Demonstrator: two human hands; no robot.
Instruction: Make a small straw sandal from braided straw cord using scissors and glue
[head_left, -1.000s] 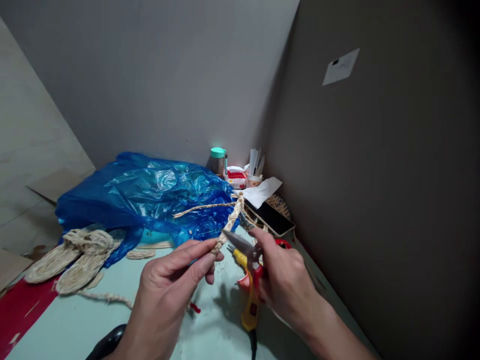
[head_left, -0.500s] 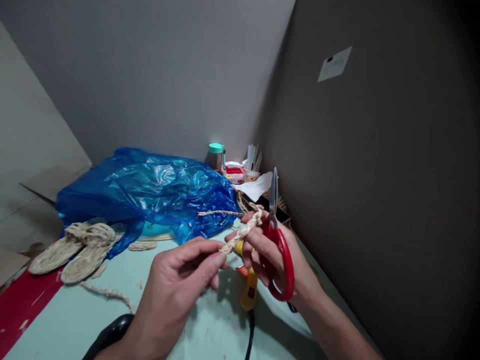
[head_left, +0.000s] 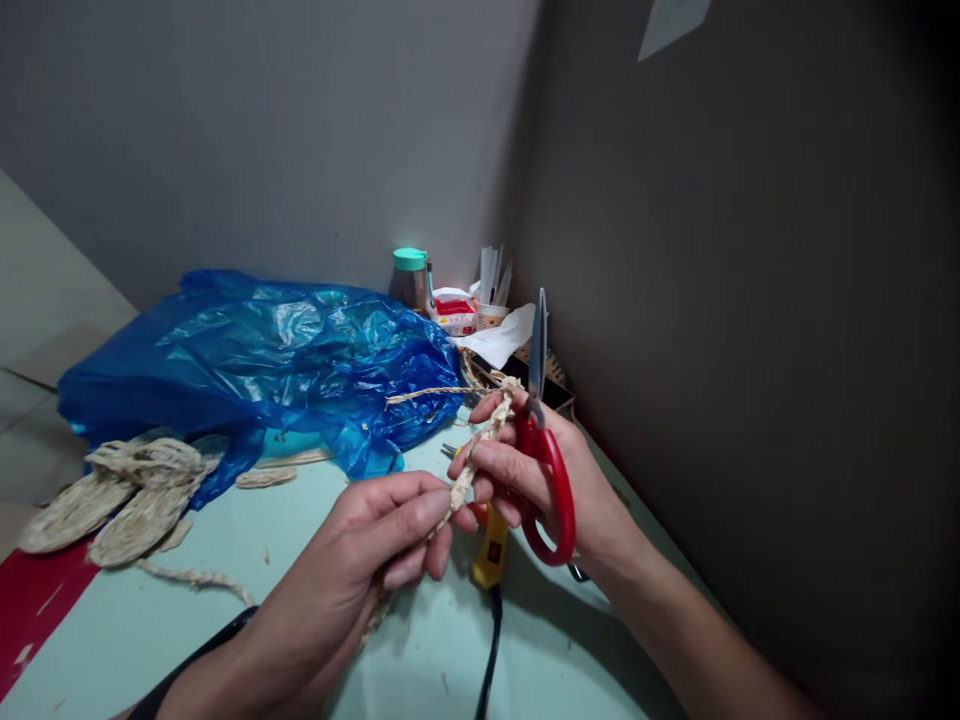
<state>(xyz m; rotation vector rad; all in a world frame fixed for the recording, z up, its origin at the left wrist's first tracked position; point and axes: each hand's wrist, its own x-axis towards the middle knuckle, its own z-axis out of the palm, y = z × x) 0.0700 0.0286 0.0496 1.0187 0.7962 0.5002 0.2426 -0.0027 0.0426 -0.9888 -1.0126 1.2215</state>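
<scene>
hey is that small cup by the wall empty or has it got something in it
Not empty: thin pale strips stick up out of the cup.

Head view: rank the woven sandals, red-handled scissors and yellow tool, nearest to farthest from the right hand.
1. Red-handled scissors: in the right hand.
2. Yellow tool: just left, on the table.
3. Woven sandals: far left.

Crumpled blue plastic bag point(head_left: 255, 345) near a teal-lidded jar point(head_left: 409, 287).

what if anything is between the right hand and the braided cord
Nothing visible: the right hand touches the braided cord directly. The red-handled scissors are in that hand too, to the cord's right.
</scene>
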